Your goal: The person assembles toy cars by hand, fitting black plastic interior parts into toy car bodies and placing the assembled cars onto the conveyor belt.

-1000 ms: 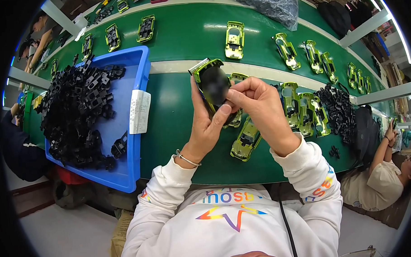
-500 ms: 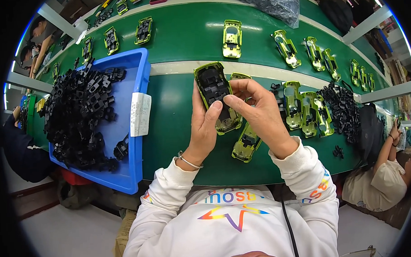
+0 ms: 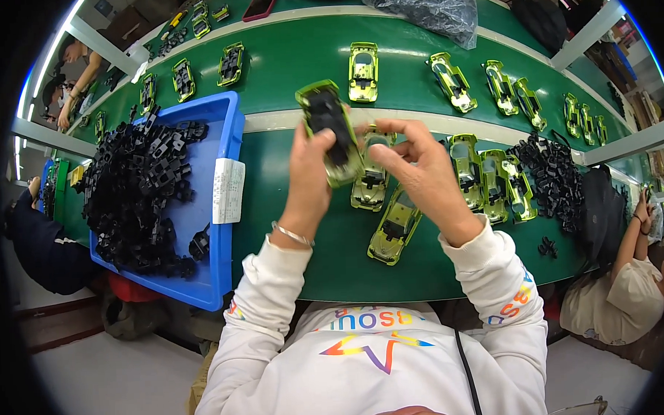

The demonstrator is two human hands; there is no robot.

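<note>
My left hand [image 3: 308,168] grips a yellow-green toy car body [image 3: 347,168] with a black interior part [image 3: 330,123] set in its underside. The car is tilted and a little blurred. Just right of it, my right hand [image 3: 420,169] has its thumb and fingers apart, with nothing seen between them. Partly below that hand lies another toy car body [image 3: 368,194] on the green table. A further car body [image 3: 395,229] lies nearer to me, slanted, roof up. Several more car bodies [image 3: 466,172] lie side by side to the right of my right hand.
At left, a blue tray [image 3: 230,123] holds a heap of black plastic parts [image 3: 138,192]. Another heap of black parts [image 3: 549,171] is at right. Car bodies [image 3: 362,72] are spaced along the far green strip, beside a plastic bag [image 3: 427,10]. Other people sit at both sides.
My left hand has moved left with the car body, tilting it. My right thumb has come off the black interior part, and the two hands are farther apart.
</note>
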